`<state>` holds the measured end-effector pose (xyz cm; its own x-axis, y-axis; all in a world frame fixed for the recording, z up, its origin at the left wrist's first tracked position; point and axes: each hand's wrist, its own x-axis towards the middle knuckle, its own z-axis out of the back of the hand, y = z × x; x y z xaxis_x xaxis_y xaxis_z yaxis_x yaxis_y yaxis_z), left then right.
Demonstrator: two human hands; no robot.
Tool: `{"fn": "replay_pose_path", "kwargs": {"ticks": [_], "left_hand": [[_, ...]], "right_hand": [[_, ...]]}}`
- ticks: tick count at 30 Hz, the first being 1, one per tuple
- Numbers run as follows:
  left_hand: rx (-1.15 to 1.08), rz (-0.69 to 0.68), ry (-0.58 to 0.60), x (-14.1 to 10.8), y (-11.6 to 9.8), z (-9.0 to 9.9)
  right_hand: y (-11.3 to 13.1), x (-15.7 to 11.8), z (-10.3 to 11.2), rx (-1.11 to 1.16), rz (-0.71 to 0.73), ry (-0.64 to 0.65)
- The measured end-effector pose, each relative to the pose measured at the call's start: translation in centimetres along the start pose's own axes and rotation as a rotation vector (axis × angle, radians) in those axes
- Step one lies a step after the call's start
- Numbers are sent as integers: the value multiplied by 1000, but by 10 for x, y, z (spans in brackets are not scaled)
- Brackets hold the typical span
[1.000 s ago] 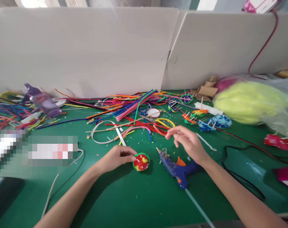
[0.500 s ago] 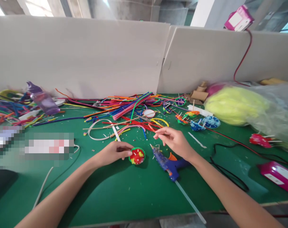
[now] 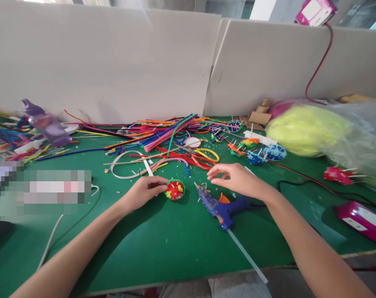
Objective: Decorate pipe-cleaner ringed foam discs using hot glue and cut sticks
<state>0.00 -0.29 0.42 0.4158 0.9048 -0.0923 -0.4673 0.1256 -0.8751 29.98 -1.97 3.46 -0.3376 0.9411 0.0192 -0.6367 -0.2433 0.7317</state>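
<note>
My left hand [image 3: 146, 190] pinches the edge of a small round red craft piece [image 3: 174, 190] with a green rim, yellow patches and white bits on it. Just past the blue hot glue gun [image 3: 217, 207] hovers my right hand [image 3: 229, 176], thumb and fingers apart with nothing visible between them. The glue gun lies on its side, its orange trigger up and a long clear glue stick [image 3: 246, 256] coming out of its back. Beyond both hands are scattered pipe cleaners [image 3: 171, 130] and a small white disc with a red rim [image 3: 192, 142].
Several finished-looking craft pieces, among them a blue spotted one [image 3: 274, 152], lie at the back right. A plastic bag with yellow material [image 3: 308, 130] is behind them. A purple bottle [image 3: 48, 126] leans at the left. A magenta power strip [image 3: 363, 223] and cables lie at right.
My right hand has shifted slightly right and its fingers have spread from a near pinch. The left hand still holds the red craft piece. The view has tilted down a little.
</note>
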Motion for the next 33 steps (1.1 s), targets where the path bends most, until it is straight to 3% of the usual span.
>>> {"fn": "replay_pose_path", "kwargs": {"ticks": [3, 8, 12, 15, 26, 30, 33], "left_hand": [[5, 2, -31, 1, 1, 0], [25, 26, 30, 1, 1, 3], [35, -4, 74, 2, 0, 5], [23, -23, 82, 3, -2, 4], [11, -54, 99, 3, 1, 5], [-4, -51, 98, 1, 2, 5], [2, -55, 98, 1, 3, 5]], "right_hand": [[-1, -10, 16, -32, -92, 142], [-4, -34, 25, -120, -179, 246], [-13, -52, 21, -315, -161, 313], [-20, -56, 16, -334, -83, 348], [-26, -46, 1, -282, 220, 160], [-24, -35, 13, -106, 179, 81], [-22, -27, 21, 182, 78, 63]]}}
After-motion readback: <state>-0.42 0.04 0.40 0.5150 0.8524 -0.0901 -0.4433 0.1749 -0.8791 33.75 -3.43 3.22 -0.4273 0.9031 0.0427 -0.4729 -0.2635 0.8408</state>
